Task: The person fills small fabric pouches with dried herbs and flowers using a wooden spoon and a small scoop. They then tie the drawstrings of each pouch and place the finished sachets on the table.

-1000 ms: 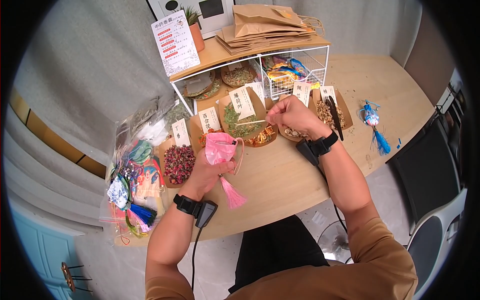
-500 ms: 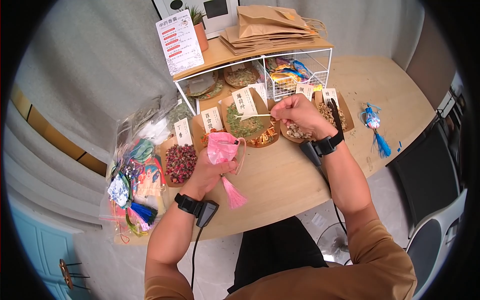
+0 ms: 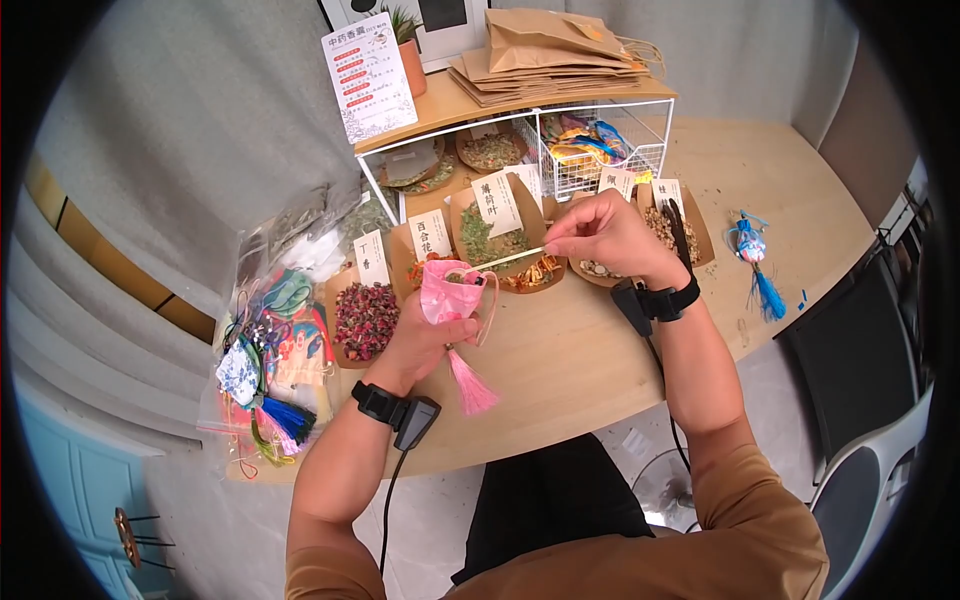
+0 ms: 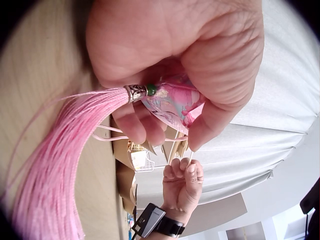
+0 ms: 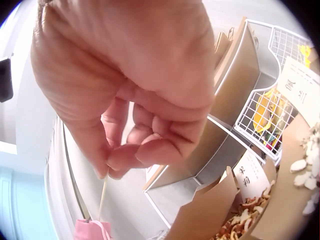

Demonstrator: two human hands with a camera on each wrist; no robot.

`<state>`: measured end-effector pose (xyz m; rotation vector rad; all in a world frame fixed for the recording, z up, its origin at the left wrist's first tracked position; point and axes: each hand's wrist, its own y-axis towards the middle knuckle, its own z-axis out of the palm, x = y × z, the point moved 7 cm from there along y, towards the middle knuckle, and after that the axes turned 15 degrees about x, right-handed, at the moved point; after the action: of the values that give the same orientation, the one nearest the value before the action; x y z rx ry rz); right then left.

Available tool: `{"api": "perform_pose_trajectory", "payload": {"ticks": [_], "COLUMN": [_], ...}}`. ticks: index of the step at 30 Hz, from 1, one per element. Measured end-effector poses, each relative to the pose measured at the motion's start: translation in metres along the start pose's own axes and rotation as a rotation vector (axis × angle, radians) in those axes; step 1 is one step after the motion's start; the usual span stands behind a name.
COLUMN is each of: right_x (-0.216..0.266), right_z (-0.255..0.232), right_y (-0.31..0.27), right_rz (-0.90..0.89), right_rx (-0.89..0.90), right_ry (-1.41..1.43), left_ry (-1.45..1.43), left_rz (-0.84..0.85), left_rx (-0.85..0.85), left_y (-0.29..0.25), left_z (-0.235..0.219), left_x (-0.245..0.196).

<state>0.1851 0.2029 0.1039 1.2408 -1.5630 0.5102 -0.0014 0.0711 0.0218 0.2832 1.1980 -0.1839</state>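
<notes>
The left hand (image 3: 420, 340) grips a small pink pouch (image 3: 442, 297) with its mouth up; dark bits show in the opening. A pink tassel (image 3: 470, 385) hangs below, its metal cap and green bead clear beside the palm in the left wrist view. Between thumb and fingertips the right hand (image 3: 607, 237) pinches a thin pale stick (image 3: 510, 259). The stick's far end is at the pouch mouth; in the right wrist view the stick (image 5: 103, 200) meets the pink cloth (image 5: 92, 230), its tip hidden.
Trays of rosebuds (image 3: 366, 322), green leaves (image 3: 490, 235) and other dried herbs with labels stand behind the hands. A shelf (image 3: 430, 118) holds paper bags (image 3: 560, 50) and a wire basket. Bagged pouches (image 3: 290, 350) lie left, a blue tasselled pouch (image 3: 750, 243) right.
The stick's far end has moved from over the leaf tray down to the pouch mouth, with the right hand shifting slightly. The left hand still grips the pouch, and the head view has shifted a little.
</notes>
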Motion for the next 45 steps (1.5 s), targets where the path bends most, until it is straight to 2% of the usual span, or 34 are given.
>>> {"api": "perform_pose_trajectory", "payload": {"ticks": [4,10,13,16,19,25,28,34,37,40,45], "right_x": [0.015,0.016,0.004,-0.002,-0.009,-0.003,-0.003,-0.018,-0.018,-0.016,-0.016], "right_z": [0.000,-0.005,-0.011,-0.012,-0.007,0.004,0.003,-0.011,-0.018,-0.015,-0.008], "right_y": [0.000,-0.001,0.000,0.000,0.001,0.006,0.005,0.002,-0.001,0.000,0.002], "right_rz": [-0.151,-0.254,-0.137,0.001,0.032,0.032,0.002,0.086,0.177,0.159,0.192], "right_rx": [-0.032,-0.132,-0.251,-0.349,-0.354,-0.253,-0.219,-0.136,-0.193,-0.204,-0.129], "right_ry": [-0.213,-0.181,-0.211,-0.417,-0.436,-0.624,-0.560,-0.298,-0.312,-0.438,-0.413], "left_ry": [0.019,0.008,0.012,0.021,0.022,0.030,0.034,0.034,0.032,0.031,0.028], "left_rz": [0.003,0.002,0.006,-0.001,-0.007,-0.007,-0.007,-0.006,-0.009,-0.002,0.001], "left_rx": [-0.003,0.005,0.009,-0.005,-0.010,0.001,-0.010,-0.013,-0.016,-0.007,0.004], "left_y": [0.000,0.000,0.000,0.000,0.000,0.001,0.001,0.001,0.000,0.000,0.001], "left_z": [-0.001,-0.003,-0.003,-0.002,-0.002,-0.003,-0.004,-0.005,-0.005,-0.003,-0.005], "left_x": [0.000,0.002,0.002,0.001,0.002,0.003,0.003,0.004,0.003,0.003,0.004]}}
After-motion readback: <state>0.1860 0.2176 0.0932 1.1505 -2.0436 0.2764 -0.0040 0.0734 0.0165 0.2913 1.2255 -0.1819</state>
